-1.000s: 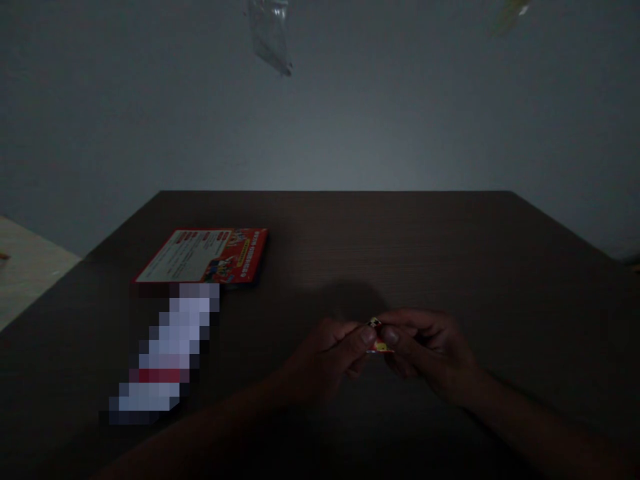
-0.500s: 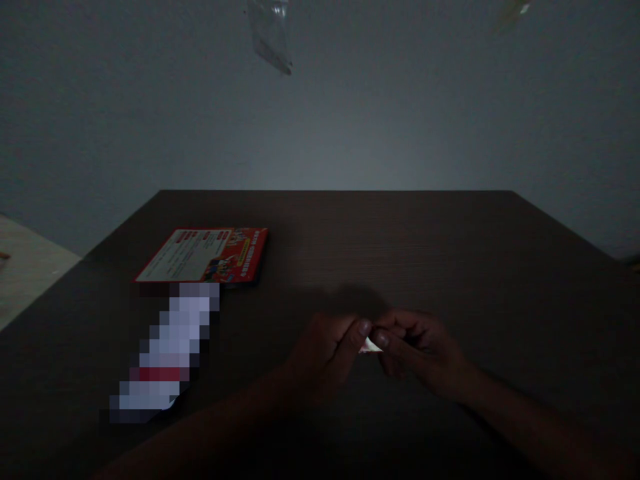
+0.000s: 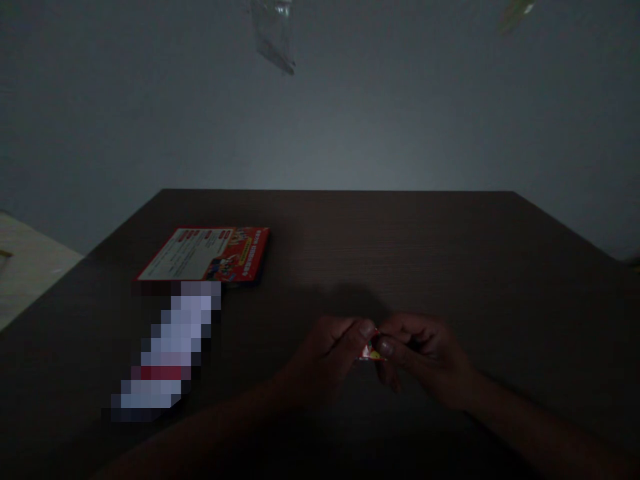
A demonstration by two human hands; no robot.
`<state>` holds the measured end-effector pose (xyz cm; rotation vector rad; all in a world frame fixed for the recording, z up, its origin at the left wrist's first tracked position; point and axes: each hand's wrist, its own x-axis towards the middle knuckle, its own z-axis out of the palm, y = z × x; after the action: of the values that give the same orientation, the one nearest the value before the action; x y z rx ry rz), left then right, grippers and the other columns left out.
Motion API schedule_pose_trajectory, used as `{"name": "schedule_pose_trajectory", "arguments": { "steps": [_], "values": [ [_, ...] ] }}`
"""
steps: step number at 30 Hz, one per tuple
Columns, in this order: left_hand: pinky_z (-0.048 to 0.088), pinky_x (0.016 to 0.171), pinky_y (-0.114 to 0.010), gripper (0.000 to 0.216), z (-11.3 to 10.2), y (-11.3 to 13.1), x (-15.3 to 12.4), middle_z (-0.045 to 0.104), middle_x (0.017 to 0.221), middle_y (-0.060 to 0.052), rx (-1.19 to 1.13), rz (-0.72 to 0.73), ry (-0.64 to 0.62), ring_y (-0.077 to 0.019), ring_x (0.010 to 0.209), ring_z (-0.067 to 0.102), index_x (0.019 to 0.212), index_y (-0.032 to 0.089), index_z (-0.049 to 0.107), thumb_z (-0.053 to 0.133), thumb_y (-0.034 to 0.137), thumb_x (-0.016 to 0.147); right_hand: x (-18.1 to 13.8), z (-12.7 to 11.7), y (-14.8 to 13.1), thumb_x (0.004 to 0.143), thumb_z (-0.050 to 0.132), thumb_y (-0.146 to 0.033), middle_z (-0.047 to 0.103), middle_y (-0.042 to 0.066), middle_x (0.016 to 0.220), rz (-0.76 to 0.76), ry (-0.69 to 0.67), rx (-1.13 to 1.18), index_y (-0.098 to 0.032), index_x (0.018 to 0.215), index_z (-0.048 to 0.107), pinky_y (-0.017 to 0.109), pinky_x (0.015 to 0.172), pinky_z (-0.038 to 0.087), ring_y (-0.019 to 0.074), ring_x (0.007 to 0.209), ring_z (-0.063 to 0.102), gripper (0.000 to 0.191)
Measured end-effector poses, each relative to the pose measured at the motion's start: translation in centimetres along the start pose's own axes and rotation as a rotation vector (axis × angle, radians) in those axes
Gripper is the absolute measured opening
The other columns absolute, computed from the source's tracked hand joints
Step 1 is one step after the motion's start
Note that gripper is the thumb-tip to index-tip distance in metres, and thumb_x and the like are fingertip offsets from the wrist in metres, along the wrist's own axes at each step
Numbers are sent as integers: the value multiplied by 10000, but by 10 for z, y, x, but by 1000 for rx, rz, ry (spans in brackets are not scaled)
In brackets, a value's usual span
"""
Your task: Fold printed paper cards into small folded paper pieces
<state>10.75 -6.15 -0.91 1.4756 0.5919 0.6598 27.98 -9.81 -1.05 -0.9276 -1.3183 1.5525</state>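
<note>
Head view: two hands pinch a small bright printed piece [image 3: 371, 354] above the near part of a dark table [image 3: 400, 247].
The left hand [image 3: 330, 353] clamps the piece's left side under its thumb, and the right hand [image 3: 433, 360] grips its right side, thumb on top; the thumbs are near each other, a strip of red, white and yellow showing between them. The fingers hide the rest, so its full shape cannot be told. Well to the left, a flat red-edged board [image 3: 205, 255] with a white text panel and coloured figures lies on the table. Just in front of it is a long, pale, pixelated object [image 3: 173, 350] with a red band, its details masked. Behind the table stands a grey wall [image 3: 375, 113], with a clear plastic bag [image 3: 274, 37] at the top edge.
</note>
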Motion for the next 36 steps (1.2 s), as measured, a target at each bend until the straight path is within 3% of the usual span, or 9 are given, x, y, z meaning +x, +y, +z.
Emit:
{"name": "schedule_pose_trajectory", "arguments": {
  "steps": [5, 10, 12, 16, 19, 23, 27, 32, 36],
  "values": [
    [427, 695, -245, 538, -1, 3, 1, 652, 671, -49, 21, 37, -52, -143, 671, 614, 680, 129, 628, 264, 412, 957, 2, -2, 2, 820, 633, -299, 639, 2, 549, 28, -7, 48, -134, 790, 635, 182, 431, 467, 72, 429, 551, 167],
    [308, 474, -218, 563, -1, -1, 0, 442, 461, 28, 51, -59, 46, -79, 438, 398, 554, 147, 530, 336, 546, 900, 2, -1, 0, 788, 673, -255, 657, 1, 576, 32, -38, 107, -143, 812, 652, 174, 431, 481, 69, 436, 567, 117],
    [259, 442, -225, 575, 0, -3, 0, 362, 432, 47, -6, -107, 45, -69, 410, 326, 513, 160, 451, 351, 601, 868, 2, 0, -1, 791, 670, -253, 653, -4, 558, 19, -26, 112, -146, 803, 653, 172, 418, 480, 68, 419, 561, 109],
    [253, 436, -230, 556, 0, -9, 0, 347, 438, 55, -104, -143, 31, -65, 407, 308, 535, 164, 427, 366, 614, 856, 1, 2, -1, 806, 651, -248, 657, -10, 552, -21, -20, 72, -159, 809, 646, 170, 408, 476, 66, 397, 557, 89],
    [250, 440, -224, 553, -2, -13, 1, 354, 463, 54, -77, -115, 63, -61, 425, 310, 543, 158, 438, 369, 605, 860, 1, 0, 0, 808, 645, -228, 655, -11, 541, -131, 20, -141, -161, 817, 650, 171, 411, 472, 76, 405, 568, 68],
    [242, 434, -214, 529, -7, -19, 4, 313, 481, 67, -51, -142, 207, -57, 433, 298, 552, 165, 416, 422, 614, 830, 2, -5, 2, 802, 637, -173, 670, -5, 583, -411, 185, -623, -165, 888, 668, 182, 454, 487, 100, 469, 612, 92],
    [227, 411, -201, 463, -8, -22, 6, 329, 496, 74, -112, -190, 206, -46, 417, 284, 612, 163, 451, 508, 583, 800, 4, -10, 2, 782, 644, -118, 723, 18, 741, -616, 274, -879, -189, 946, 660, 185, 557, 531, 117, 596, 672, 179],
    [271, 395, -188, 368, -6, -21, 8, 374, 494, 80, -237, -199, 181, -45, 402, 312, 718, 161, 505, 590, 516, 770, 4, -13, 5, 783, 651, -139, 731, 31, 823, -628, 237, -933, -205, 1016, 632, 202, 618, 546, 140, 692, 691, 244],
    [305, 409, -185, 293, -8, -23, 9, 411, 525, 70, -298, -134, 137, -46, 412, 360, 761, 161, 520, 585, 445, 795, 3, -14, 7, 744, 710, -204, 718, 19, 781, -581, 207, -883, -193, 1026, 618, 196, 613, 536, 129, 650, 675, 296]
  ]
}}
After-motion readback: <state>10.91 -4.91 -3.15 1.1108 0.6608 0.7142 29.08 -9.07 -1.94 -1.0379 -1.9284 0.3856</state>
